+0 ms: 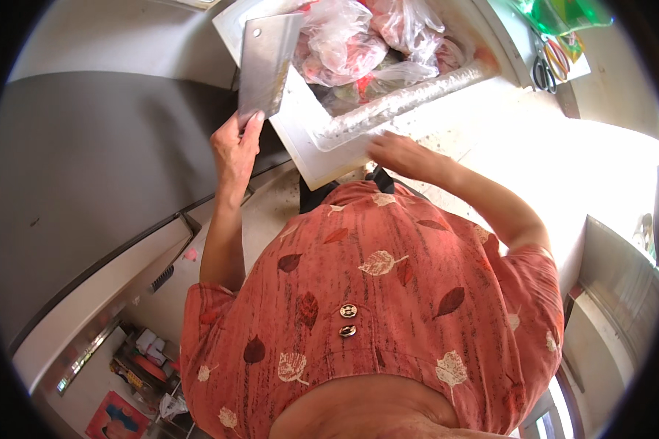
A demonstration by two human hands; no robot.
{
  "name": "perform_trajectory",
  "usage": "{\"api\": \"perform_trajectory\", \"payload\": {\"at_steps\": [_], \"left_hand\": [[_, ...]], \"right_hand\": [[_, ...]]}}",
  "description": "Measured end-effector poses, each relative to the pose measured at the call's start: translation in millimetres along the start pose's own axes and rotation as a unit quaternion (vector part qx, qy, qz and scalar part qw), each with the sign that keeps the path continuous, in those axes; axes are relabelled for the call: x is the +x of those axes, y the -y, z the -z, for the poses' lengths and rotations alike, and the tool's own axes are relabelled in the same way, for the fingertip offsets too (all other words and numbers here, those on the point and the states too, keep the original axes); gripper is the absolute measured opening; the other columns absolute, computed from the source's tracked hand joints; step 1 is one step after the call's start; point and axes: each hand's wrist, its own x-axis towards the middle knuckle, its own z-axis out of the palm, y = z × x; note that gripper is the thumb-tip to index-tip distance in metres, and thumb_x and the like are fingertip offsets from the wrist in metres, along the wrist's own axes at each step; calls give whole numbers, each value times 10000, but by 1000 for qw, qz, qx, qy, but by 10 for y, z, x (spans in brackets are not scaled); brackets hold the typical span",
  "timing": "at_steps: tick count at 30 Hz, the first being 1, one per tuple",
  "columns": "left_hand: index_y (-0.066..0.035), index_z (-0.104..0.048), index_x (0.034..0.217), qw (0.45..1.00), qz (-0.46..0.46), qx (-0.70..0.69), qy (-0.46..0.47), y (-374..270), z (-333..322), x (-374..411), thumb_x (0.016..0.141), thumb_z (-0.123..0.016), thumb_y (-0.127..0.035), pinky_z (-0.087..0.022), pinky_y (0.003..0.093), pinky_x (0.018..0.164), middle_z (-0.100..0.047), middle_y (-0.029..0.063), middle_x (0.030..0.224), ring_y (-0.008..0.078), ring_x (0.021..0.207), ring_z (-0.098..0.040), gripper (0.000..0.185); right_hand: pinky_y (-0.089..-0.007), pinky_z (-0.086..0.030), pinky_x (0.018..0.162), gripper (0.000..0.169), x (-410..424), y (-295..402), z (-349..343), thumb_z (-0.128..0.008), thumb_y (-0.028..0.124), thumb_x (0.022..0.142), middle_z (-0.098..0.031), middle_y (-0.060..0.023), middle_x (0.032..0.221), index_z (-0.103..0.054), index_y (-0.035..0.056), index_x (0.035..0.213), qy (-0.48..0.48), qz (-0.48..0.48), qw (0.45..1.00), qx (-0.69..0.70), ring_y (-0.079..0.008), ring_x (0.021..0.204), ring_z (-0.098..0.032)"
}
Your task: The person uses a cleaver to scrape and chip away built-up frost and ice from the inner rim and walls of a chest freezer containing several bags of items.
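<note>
My left hand [236, 145] grips the lower end of a metal cleaver [266, 66], whose broad blade stands up beside the left rim of an open chest freezer [329, 156]. A small hole shows near the blade's far corner. My right hand [390, 149], slightly blurred, is at the freezer's near rim with its fingers curled; its fingertips are hard to make out. Thick frost [406, 99] coats the inner edge. Inside lie several clear plastic bags [343, 55] with reddish contents, perhaps meat.
A large grey panel [88, 153] stands at the left. Black-handled scissors [543, 71] and orange-handled scissors [557, 60] lie at the upper right, near a green plastic item [565, 16]. A black comb [162, 279] is at the lower left. Strong glare covers the right side.
</note>
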Motion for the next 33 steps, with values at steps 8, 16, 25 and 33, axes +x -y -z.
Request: {"api": "perform_trajectory", "payload": {"at_steps": [8,16,25,33], "left_hand": [[12,-679,903,995,-38,5,88,17,-370,2,961,-663,-209,-375,225,479,-545,-34,626,36,524,-461,229],[-34,-624,922,959,-120,180,183,54,-715,-193,936,-592,-229,-496,479,635,-643,198,723,418,698,-633,198],[11,-622,903,915,-174,238,277,151,-958,89,932,-602,-248,-486,451,635,-639,220,738,432,715,-625,261],[14,-643,919,916,-147,180,328,211,-1122,325,919,-644,-272,-496,438,602,-635,226,697,412,653,-632,286]], "right_hand": [[-437,-447,1030,386,-254,-304,335,-657,248,919,-598,-83,1277,-601,121,1280,-179,-85,974,-109,-286,1218,-540],[-372,-464,985,314,-24,-278,-161,-650,150,864,-591,-79,1255,-629,58,1163,-234,0,960,-157,-249,1188,-543],[-399,-491,940,353,-486,-337,-85,-659,43,843,-594,-108,1155,-623,39,1195,-274,9,954,-124,-305,1084,-567],[-424,-490,953,355,-1120,-169,-346,-676,-22,824,-583,-115,1138,-613,79,1159,-381,-175,905,-67,-334,1098,-560]]}}
